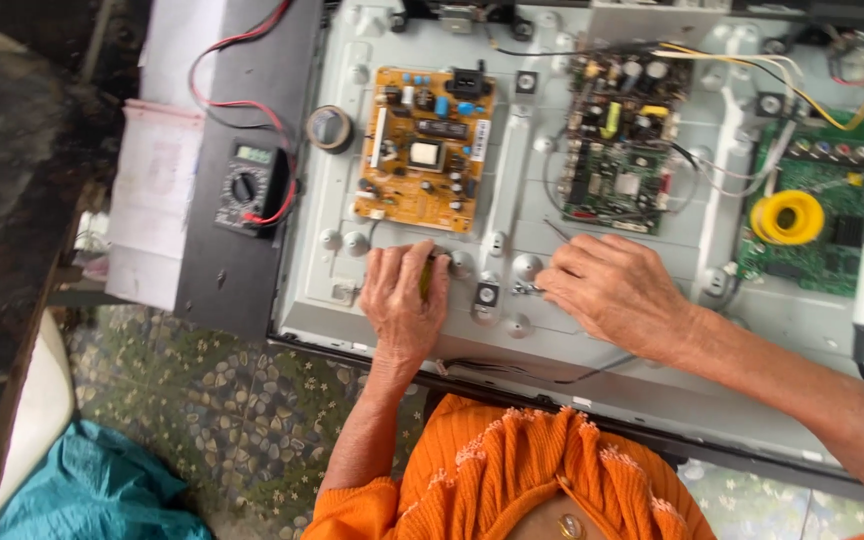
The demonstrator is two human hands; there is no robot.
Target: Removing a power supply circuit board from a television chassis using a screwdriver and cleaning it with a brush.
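Left hand point(404, 295) curled round yellow-green tool point(426, 278); right hand point(614, 290) fingers bunched on metal panel point(512, 215).

Grey metal panel point(512, 215) lying flat (ribbed, studded); yellowish tool point(426, 280) upright on it.
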